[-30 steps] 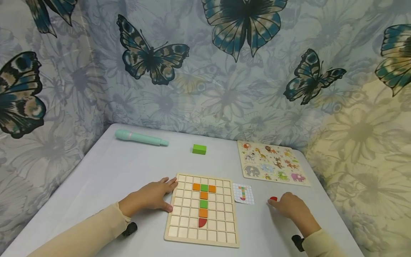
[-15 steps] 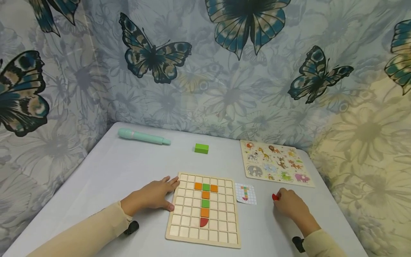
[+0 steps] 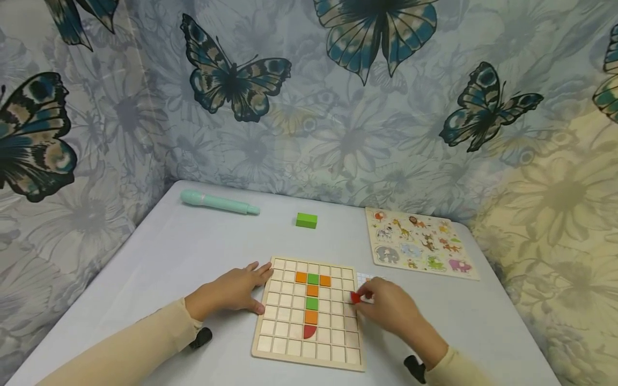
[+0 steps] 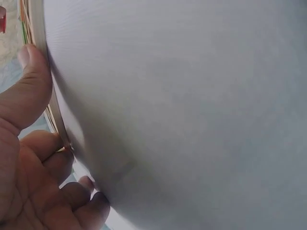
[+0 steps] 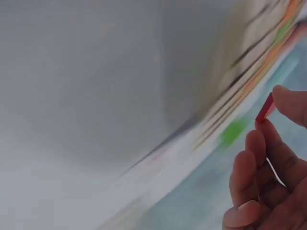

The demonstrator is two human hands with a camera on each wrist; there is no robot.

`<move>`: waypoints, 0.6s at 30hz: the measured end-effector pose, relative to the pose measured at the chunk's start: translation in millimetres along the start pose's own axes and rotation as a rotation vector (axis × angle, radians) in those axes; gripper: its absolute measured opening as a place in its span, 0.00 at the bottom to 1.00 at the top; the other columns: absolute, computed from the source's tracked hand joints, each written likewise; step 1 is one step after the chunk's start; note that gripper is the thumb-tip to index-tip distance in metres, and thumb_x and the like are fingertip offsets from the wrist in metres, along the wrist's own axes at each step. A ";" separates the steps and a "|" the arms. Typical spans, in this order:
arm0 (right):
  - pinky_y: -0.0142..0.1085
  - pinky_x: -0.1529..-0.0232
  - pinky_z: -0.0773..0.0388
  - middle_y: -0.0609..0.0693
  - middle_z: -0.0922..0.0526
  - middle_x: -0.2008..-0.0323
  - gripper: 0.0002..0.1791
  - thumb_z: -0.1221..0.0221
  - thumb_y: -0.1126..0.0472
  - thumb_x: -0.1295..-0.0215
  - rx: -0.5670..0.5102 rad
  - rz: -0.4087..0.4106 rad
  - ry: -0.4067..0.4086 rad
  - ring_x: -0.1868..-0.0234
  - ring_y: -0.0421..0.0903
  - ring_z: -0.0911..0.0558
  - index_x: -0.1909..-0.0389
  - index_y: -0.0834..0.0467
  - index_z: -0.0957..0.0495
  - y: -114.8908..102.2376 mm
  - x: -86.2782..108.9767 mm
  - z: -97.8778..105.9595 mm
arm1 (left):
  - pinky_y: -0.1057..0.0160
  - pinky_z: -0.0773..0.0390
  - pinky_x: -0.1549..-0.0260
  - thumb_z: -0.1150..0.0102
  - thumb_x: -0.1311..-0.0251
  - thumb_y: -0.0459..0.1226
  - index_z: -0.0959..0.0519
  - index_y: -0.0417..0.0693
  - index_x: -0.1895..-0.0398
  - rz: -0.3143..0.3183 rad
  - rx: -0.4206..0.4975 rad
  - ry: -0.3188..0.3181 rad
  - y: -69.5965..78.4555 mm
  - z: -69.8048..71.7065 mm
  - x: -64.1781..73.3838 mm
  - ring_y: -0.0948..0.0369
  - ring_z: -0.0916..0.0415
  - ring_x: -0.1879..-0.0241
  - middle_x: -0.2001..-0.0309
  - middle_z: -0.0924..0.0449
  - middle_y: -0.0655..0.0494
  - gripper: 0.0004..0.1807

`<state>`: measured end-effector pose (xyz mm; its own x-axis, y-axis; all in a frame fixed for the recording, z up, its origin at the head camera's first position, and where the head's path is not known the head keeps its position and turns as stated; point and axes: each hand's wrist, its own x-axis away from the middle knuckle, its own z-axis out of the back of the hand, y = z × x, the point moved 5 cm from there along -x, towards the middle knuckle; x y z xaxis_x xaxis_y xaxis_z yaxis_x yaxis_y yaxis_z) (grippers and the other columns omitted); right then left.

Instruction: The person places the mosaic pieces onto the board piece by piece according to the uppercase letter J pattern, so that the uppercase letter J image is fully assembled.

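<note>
My right hand pinches a small flat red tile between thumb and fingertips, over the right edge of the wooden grid board. In the right wrist view the tile is seen nearly edge-on. My left hand rests at the board's left edge, fingers spread, with the thumb against the rim. On the board, orange and green square tiles form a T shape, and a red quarter-round tile sits at the bottom of its stem. A pattern card beside the board is mostly hidden behind my right hand.
A green block lies behind the board. The animal puzzle board is at the back right, and a mint-green stick-shaped object at the back left. A butterfly-printed fabric wall borders the table.
My right hand has carried the red tile leftward from the table on the right to the board's right edge, now covering most of the card. The left hand stays at the board's left edge.
</note>
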<state>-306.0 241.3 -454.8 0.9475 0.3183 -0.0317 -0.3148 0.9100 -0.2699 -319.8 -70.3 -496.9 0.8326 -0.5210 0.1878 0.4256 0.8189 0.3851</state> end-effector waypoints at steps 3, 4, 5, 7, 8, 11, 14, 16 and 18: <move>0.31 0.73 0.27 0.37 0.24 0.74 0.07 0.28 0.55 0.48 -0.005 0.195 -0.002 0.73 0.34 0.27 0.71 0.51 0.16 -57.7 3.1 -10.2 | 0.41 0.42 0.35 0.28 0.53 0.54 0.40 0.44 0.25 0.002 -0.003 -0.005 1.8 2.1 0.4 0.45 0.53 0.27 0.25 0.47 0.54 0.52; 0.30 0.75 0.28 0.37 0.24 0.75 0.06 0.29 0.55 0.48 -0.005 0.252 -0.011 0.74 0.34 0.28 0.72 0.51 0.16 -72.8 4.4 -14.6 | 0.41 0.42 0.35 0.28 0.53 0.53 0.39 0.43 0.26 0.000 0.001 -0.004 2.4 2.5 0.6 0.45 0.52 0.27 0.25 0.47 0.53 0.52; 0.28 0.76 0.29 0.36 0.25 0.76 0.06 0.29 0.55 0.48 0.006 0.297 -0.022 0.75 0.33 0.30 0.72 0.51 0.16 -85.3 5.5 -19.3 | 0.41 0.42 0.35 0.28 0.53 0.53 0.39 0.43 0.26 0.002 0.003 -0.005 2.5 2.7 0.7 0.45 0.52 0.27 0.25 0.47 0.53 0.52; 0.27 0.76 0.31 0.35 0.27 0.77 0.07 0.29 0.54 0.48 0.015 0.362 -0.054 0.77 0.32 0.32 0.73 0.51 0.16 -103.8 7.3 -28.9 | 0.42 0.42 0.35 0.28 0.53 0.53 0.39 0.44 0.26 0.005 0.002 -0.004 2.3 2.4 1.3 0.46 0.52 0.27 0.25 0.46 0.54 0.52; 0.26 0.76 0.32 0.35 0.28 0.78 0.06 0.30 0.54 0.48 0.026 0.381 -0.066 0.77 0.32 0.33 0.74 0.51 0.16 -110.0 7.5 -33.9 | 0.42 0.42 0.35 0.28 0.53 0.53 0.39 0.44 0.26 0.007 0.000 -0.003 1.9 2.0 1.4 0.46 0.52 0.27 0.25 0.46 0.54 0.52; 0.26 0.76 0.33 0.34 0.31 0.79 0.07 0.30 0.53 0.46 0.056 0.400 -0.086 0.78 0.32 0.34 0.75 0.50 0.17 -119.5 7.3 -44.6 | 0.42 0.42 0.35 0.28 0.53 0.54 0.38 0.44 0.26 0.012 -0.009 -0.001 0.9 0.8 1.1 0.46 0.52 0.27 0.25 0.46 0.55 0.52; 0.27 0.76 0.34 0.34 0.32 0.79 0.07 0.29 0.54 0.48 0.062 0.396 -0.084 0.78 0.33 0.33 0.74 0.50 0.17 -121.3 6.3 -47.7 | 0.40 0.42 0.35 0.28 0.53 0.54 0.38 0.44 0.26 0.008 -0.013 0.003 0.4 0.1 0.4 0.46 0.51 0.27 0.25 0.46 0.54 0.52; 0.27 0.76 0.34 0.35 0.31 0.78 0.08 0.28 0.52 0.49 0.070 0.393 -0.090 0.78 0.33 0.33 0.73 0.50 0.17 -121.4 5.7 -47.4 | 0.40 0.42 0.36 0.28 0.53 0.54 0.38 0.44 0.26 0.005 -0.013 0.004 0.3 0.0 0.2 0.45 0.51 0.27 0.25 0.46 0.54 0.52; 0.28 0.76 0.34 0.35 0.31 0.78 0.10 0.27 0.51 0.49 0.068 0.389 -0.101 0.77 0.33 0.33 0.73 0.50 0.17 -121.6 5.4 -46.7 | 0.40 0.42 0.36 0.28 0.53 0.54 0.38 0.44 0.26 0.005 -0.014 0.004 -0.3 -0.4 0.0 0.46 0.52 0.27 0.25 0.46 0.55 0.52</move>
<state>-260.0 119.9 -467.1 0.7478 0.6635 -0.0233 -0.6547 0.7311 -0.1919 -319.8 -70.4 -497.3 0.8364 -0.5156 0.1862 0.4261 0.8252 0.3709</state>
